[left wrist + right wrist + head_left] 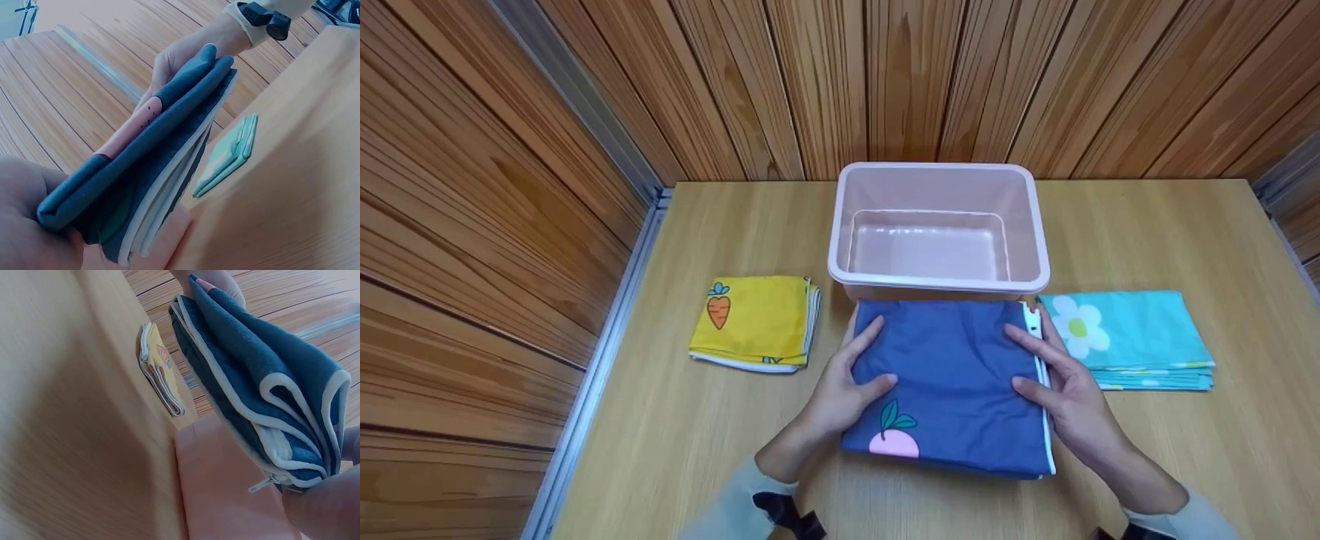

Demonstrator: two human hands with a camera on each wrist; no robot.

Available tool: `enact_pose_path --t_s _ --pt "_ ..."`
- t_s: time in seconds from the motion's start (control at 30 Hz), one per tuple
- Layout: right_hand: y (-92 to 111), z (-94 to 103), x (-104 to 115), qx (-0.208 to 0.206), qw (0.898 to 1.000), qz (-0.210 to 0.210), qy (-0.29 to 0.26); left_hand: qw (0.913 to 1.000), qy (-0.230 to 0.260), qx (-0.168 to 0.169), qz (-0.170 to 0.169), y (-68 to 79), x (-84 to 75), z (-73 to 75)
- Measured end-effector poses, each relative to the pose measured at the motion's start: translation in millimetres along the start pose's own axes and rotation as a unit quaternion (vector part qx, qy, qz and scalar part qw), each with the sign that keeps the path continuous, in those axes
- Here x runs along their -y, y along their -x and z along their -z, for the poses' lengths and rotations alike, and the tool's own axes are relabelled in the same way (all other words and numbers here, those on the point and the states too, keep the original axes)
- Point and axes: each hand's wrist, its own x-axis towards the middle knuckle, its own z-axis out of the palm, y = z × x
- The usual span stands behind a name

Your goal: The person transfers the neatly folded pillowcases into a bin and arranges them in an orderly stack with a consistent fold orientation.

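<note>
Both hands hold a folded blue fabric cover (952, 375) with white edging and a pink fruit print, raised above the table in front of the bin. My left hand (844, 382) grips its left side, thumb on top. On the right side, my right hand (1069, 397) does the same, thumb and a finger on top and the other fingers partly hidden. The right wrist view shows the cover's stacked layers and a small white zipper pull (260, 485) at one corner. In the left wrist view, the folded edge of the blue cover (135, 146) faces the camera.
A pale pink plastic bin (937, 281) with nothing in it stands behind the hands. Left of it lies a folded yellow cloth (757, 319) with a carrot print; to the right, a folded turquoise cloth (1147, 330) with a flower. Wood-panelled walls (907, 82) border the table.
</note>
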Motion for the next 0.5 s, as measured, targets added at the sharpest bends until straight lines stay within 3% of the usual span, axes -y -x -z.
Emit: enact_pose_path --t_s 0.5 --pt "-5.6 2.5 9.0 0.002 1.0 0.0 -0.008 0.9998 0.016 0.001 -0.012 -4.4 -11.1 1.6"
